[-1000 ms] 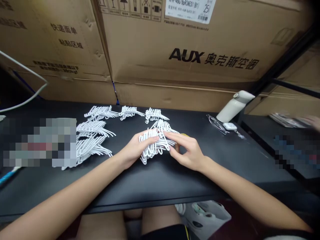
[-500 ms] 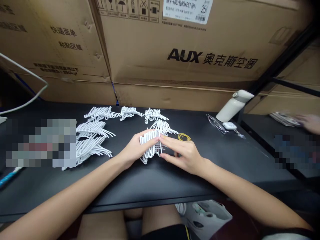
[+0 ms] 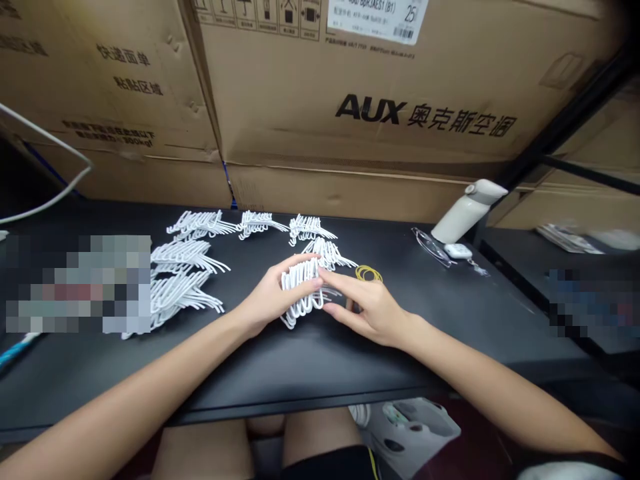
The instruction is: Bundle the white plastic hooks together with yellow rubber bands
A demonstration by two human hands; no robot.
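The left hand (image 3: 270,299) curls closed around the hangers (image 3: 302,293), pinned between both hands on the table (image 3: 310,363). Their long axis runs fore-aft, hooks toward the person. The right hand (image 3: 374,310) presses flat and open against them. A second ago they splayed rightward; now they are squared.

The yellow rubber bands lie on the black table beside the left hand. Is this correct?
No. The head view shows the yellow rubber bands on the black table beside the right hand; the left hand, gripping the white hanger bundle, is farther away.
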